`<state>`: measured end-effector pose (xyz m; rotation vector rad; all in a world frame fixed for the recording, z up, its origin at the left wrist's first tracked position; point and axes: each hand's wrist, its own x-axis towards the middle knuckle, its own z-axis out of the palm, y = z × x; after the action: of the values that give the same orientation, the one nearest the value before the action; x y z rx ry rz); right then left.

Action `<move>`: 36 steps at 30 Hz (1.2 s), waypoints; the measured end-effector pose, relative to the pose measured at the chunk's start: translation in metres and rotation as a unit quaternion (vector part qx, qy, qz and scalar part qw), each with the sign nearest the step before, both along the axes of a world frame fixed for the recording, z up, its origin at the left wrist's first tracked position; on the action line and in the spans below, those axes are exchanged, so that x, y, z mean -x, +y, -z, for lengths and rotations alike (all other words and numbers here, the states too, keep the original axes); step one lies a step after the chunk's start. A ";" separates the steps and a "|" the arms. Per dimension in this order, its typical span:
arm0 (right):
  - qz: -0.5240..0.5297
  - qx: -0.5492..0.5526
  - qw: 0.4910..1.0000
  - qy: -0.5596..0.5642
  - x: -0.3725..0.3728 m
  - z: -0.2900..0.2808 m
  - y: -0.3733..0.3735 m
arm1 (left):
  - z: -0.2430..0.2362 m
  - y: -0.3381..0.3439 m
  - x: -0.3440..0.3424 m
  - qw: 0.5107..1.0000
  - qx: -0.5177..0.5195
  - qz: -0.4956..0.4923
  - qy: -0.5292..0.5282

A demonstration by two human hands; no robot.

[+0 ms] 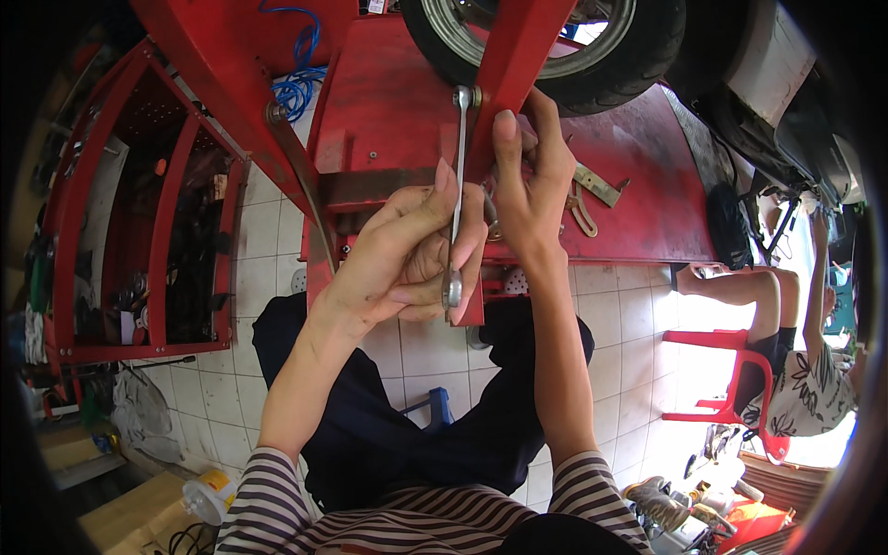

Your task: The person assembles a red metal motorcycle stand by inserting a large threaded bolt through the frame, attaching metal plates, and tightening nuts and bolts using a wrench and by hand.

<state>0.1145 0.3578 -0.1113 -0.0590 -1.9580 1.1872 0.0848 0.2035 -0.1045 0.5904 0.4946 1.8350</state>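
My left hand point(407, 242) is closed round a silver ring wrench point(460, 176), which runs nearly straight away from me. The wrench's far end sits at a bolt point(476, 97) on the side of a red metal post point(507, 83). Its near ring end sticks out below my fingers. My right hand point(536, 185) grips the same post from the right, thumb along the front; its other fingers are partly hidden behind. A red metal platform point(379, 102) lies beyond both hands, with a metal bracket point(597, 185) on it to the right.
A motorbike wheel point(638, 55) stands at the top. To the left is a red shelf frame point(157, 203); a blue hose point(301, 83) lies coiled near it. On the right a person sits on a red chair point(717, 347). Tiled floor point(606, 305) lies below.
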 end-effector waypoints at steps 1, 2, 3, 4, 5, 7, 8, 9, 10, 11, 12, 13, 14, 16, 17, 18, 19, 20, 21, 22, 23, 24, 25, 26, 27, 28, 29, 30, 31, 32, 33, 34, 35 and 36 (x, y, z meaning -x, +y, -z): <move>0.000 0.000 1.000 0.000 0.000 0.000 0.000 | -0.001 0.001 -0.002 1.000 0.011 -0.013 0.011; -0.001 -0.001 1.000 0.001 0.000 0.000 0.001 | -0.001 0.001 -0.003 0.999 0.021 -0.026 0.023; -0.002 -0.001 1.000 0.002 0.000 -0.001 0.000 | -0.001 -0.001 -0.001 0.999 0.026 -0.011 0.023; 0.000 -0.001 1.000 -0.009 -0.001 -0.002 0.000 | -0.001 -0.004 0.002 0.999 0.030 0.003 0.023; 0.003 -0.001 1.000 -0.020 -0.002 -0.003 -0.001 | -0.001 -0.007 0.006 0.999 0.035 0.017 0.023; 0.005 0.003 1.000 -0.025 -0.003 -0.003 -0.002 | -0.002 -0.013 0.013 0.998 0.041 0.018 0.047; 0.004 0.008 1.000 -0.018 -0.002 -0.003 -0.002 | -0.003 -0.014 0.016 0.997 0.044 0.018 0.058; 0.001 0.011 1.000 -0.012 -0.001 -0.003 -0.003 | 0.002 -0.015 0.018 0.999 0.006 0.039 0.015; -0.001 0.015 1.000 -0.007 0.000 -0.002 -0.004 | 0.007 -0.013 0.018 0.996 -0.038 0.069 -0.030; -0.002 0.018 1.000 -0.004 0.000 -0.001 -0.005 | 0.013 -0.009 0.016 0.989 -0.082 0.099 -0.075; -0.002 0.017 1.000 -0.004 0.000 -0.001 -0.004 | 0.018 -0.003 0.014 0.976 -0.126 0.129 -0.120; -0.003 0.017 1.000 -0.003 0.001 0.000 -0.004 | 0.020 0.000 0.013 0.964 -0.151 0.156 -0.155; -0.004 0.017 1.000 -0.001 0.002 0.000 -0.004 | 0.020 -0.001 0.013 0.967 -0.143 0.152 -0.148; 0.001 0.011 1.000 -0.002 0.002 0.001 -0.003 | 0.018 0.000 0.011 0.971 -0.129 0.149 -0.139; 0.003 0.008 1.000 -0.003 0.002 0.002 -0.002 | 0.016 -0.001 0.011 0.976 -0.115 0.137 -0.124; 0.003 0.004 1.000 -0.003 0.001 0.001 -0.002 | 0.014 -0.003 0.011 0.979 -0.101 0.132 -0.120; 0.003 0.001 1.000 -0.003 0.001 0.001 -0.002 | 0.012 -0.006 0.012 0.981 -0.088 0.128 -0.116; 0.004 0.002 1.000 -0.002 0.001 0.001 -0.001 | 0.010 -0.007 0.012 0.983 -0.074 0.124 -0.113; 0.003 0.004 1.000 -0.002 0.001 0.001 -0.002 | 0.006 -0.010 0.013 0.990 -0.046 0.105 -0.084; 0.003 0.006 1.000 -0.001 0.001 0.001 -0.002 | 0.002 -0.013 0.013 0.994 -0.018 0.087 -0.056; 0.006 0.003 1.000 -0.006 0.001 0.001 -0.001 | 0.000 -0.013 0.014 0.997 0.010 0.069 -0.027; 0.006 0.001 1.000 -0.009 0.000 0.000 -0.003 | 0.002 -0.013 0.014 0.994 -0.024 0.088 -0.057; 0.006 -0.001 1.000 -0.013 0.001 -0.001 -0.004 | 0.006 -0.011 0.013 0.989 -0.059 0.107 -0.087; 0.005 -0.001 1.000 -0.008 0.001 -0.002 -0.006 | 0.008 -0.009 0.014 0.981 -0.094 0.125 -0.116; 0.006 -0.003 1.000 -0.003 0.001 -0.002 -0.006 | 0.007 -0.008 0.014 0.973 -0.096 0.147 -0.147; 0.006 -0.004 1.000 0.004 0.002 -0.001 -0.005 | 0.003 -0.008 0.015 0.965 -0.097 0.170 -0.177; 0.005 -0.005 1.000 0.010 0.003 0.000 -0.005 | 0.002 -0.007 0.015 0.954 -0.099 0.191 -0.207; 0.004 -0.006 1.000 0.019 0.004 0.002 -0.004 | 0.002 -0.005 0.015 0.952 -0.101 0.197 -0.210; 0.003 -0.008 1.000 0.027 0.005 0.003 -0.003 | 0.002 -0.003 0.014 0.950 -0.104 0.202 -0.212; 0.006 -0.010 0.999 0.032 0.005 0.002 -0.004 | 0.002 0.000 0.012 0.948 -0.107 0.207 -0.214; 0.007 -0.010 0.999 0.037 0.006 0.003 -0.004 | 0.001 0.001 0.010 0.952 -0.105 0.196 -0.208; 0.007 -0.011 0.999 0.042 0.007 0.003 -0.005 | 0.001 0.003 0.007 0.956 -0.102 0.185 -0.203; 0.013 -0.012 0.999 0.036 0.007 0.002 -0.007 | 0.000 0.004 0.004 0.960 -0.100 0.173 -0.196; 0.019 -0.013 0.999 0.029 0.006 0.001 -0.008 | 0.000 0.006 0.001 0.963 -0.097 0.162 -0.191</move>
<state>0.1086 0.3502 -0.1124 -0.0480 -1.9132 1.1263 0.0833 0.2091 -0.1049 0.4036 -0.0429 1.6361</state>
